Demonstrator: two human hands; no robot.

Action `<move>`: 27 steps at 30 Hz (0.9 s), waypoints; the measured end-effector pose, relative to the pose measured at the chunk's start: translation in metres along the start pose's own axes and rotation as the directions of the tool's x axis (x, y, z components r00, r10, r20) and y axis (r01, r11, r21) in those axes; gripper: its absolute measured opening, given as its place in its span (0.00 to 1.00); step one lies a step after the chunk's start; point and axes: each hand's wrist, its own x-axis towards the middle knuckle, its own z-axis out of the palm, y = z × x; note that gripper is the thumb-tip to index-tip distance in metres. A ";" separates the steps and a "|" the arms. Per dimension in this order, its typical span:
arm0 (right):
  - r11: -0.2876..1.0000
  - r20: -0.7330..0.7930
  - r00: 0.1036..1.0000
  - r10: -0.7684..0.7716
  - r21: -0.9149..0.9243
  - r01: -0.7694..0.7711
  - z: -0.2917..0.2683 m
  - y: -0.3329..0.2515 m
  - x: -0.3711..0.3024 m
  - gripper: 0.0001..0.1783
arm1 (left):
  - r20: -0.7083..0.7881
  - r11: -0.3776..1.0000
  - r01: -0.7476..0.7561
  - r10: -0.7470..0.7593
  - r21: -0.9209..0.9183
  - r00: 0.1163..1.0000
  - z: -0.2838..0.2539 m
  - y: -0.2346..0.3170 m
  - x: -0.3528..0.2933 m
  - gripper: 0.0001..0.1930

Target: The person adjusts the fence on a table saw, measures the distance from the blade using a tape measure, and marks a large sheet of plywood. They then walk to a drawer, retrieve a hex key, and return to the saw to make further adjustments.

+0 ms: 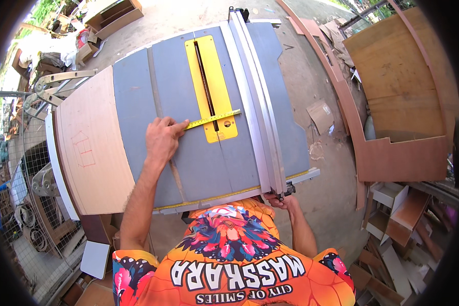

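A yellow tape measure blade (209, 120) lies across the yellow throat plate (220, 97) of a grey table saw (173, 71). My left hand (162, 136) pinches the blade's left part against the saw top; the tape's case is not visible. Its right end reaches close to the silver rip fence (264, 109). In the plate's long slot the dark saw blade (205, 81) shows. At the near end of the fence, my right hand (283, 202) is closed around the black clamp end (286, 189), its fingers partly hidden beneath.
A pale wooden board (94, 148) with a red sketch adjoins the saw's left side. Beyond it stand a folded ladder (61, 84) and a wire fence (30, 219). Brown panels (398, 158) lean at the right, above scrap boxes (392, 214). An open wooden cabinet (112, 18) lies at the far left.
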 end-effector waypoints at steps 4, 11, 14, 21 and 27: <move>0.963 0.300 0.954 -0.004 0.258 -0.077 -0.008 -0.006 0.007 0.11 | 0.002 1.000 -0.009 0.009 0.009 1.000 -0.002 0.003 0.002 0.16; 0.975 -0.198 0.970 -0.138 -0.197 0.098 0.023 -0.001 -0.007 0.14 | -0.012 1.000 -0.018 0.018 -0.007 1.000 0.000 0.007 0.003 0.15; 0.957 -0.352 0.917 -0.186 -0.275 0.089 0.032 0.004 -0.010 0.12 | -0.013 1.000 -0.011 0.011 0.002 1.000 -0.001 0.013 0.003 0.15; 0.855 -0.413 0.833 -0.367 -0.503 0.127 0.036 0.018 -0.014 0.12 | -0.014 0.999 -0.029 0.030 0.032 0.999 0.005 0.012 0.009 0.14; 0.915 -0.193 0.943 -0.272 -0.356 0.191 0.023 0.000 -0.009 0.12 | 0.000 0.996 -0.070 0.070 0.058 0.998 0.007 0.009 0.012 0.14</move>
